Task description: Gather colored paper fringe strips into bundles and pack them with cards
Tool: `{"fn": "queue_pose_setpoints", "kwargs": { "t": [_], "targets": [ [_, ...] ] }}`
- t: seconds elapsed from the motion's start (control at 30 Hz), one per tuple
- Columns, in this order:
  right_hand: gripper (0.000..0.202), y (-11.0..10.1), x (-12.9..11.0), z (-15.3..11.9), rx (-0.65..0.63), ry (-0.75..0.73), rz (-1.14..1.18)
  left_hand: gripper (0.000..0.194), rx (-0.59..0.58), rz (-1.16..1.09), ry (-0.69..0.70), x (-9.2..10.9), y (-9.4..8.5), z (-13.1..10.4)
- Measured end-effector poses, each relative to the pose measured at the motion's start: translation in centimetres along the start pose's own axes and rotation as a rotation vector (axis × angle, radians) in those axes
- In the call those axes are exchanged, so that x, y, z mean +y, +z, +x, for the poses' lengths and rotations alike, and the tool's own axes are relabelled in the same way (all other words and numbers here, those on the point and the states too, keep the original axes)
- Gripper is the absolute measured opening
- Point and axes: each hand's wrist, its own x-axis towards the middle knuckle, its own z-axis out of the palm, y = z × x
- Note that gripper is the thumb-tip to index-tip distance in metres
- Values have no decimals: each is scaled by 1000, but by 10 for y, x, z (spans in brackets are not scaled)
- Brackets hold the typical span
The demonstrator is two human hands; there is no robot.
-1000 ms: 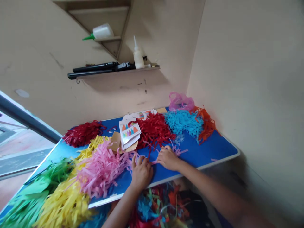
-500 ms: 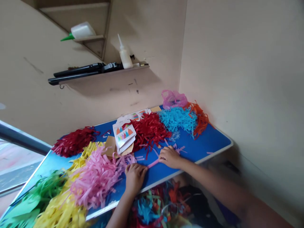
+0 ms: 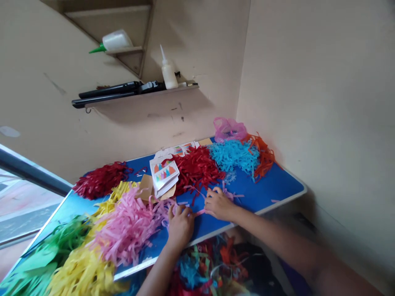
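A twisted pink strip of tissue paper runs between my two hands on the blue table. Its left end goes under my left hand, whose fingers are bent down over it. My right hand is closed on the other end, with fringed lilac-pink paper ends spreading out beyond it. My palms hide most of the piece. Just left of my left hand lies a heap of pink fringed paper.
Red fringe, blue fringe, orange fringe, yellow fringe and green fringe cover much of the table. Printed cards lie mid-table. A wall shelf holds a glue bottle. Colourful scraps lie below the front edge.
Both hands stay on the pink strip, and less of it shows between them. My left hand's fingers are more raised and bent. The whole view has shifted slightly.
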Motion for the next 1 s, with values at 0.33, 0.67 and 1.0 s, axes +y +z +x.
{"fn": "queue_pose_setpoints", "kwargs": {
  "t": [0.33, 0.67, 1.0],
  "targets": [
    [15, 10, -14, 8, 83, -30, -47, 19, 114, 16, 26, 2, 13, 2],
    [13, 24, 16, -19, 87, 103, 172, 19, 28, -100, -19, -10, 8, -22],
    [13, 21, 13, -16, 54, 227, 222, 24, -23, -124, -176, -6, 9, -13]
  ]
}}
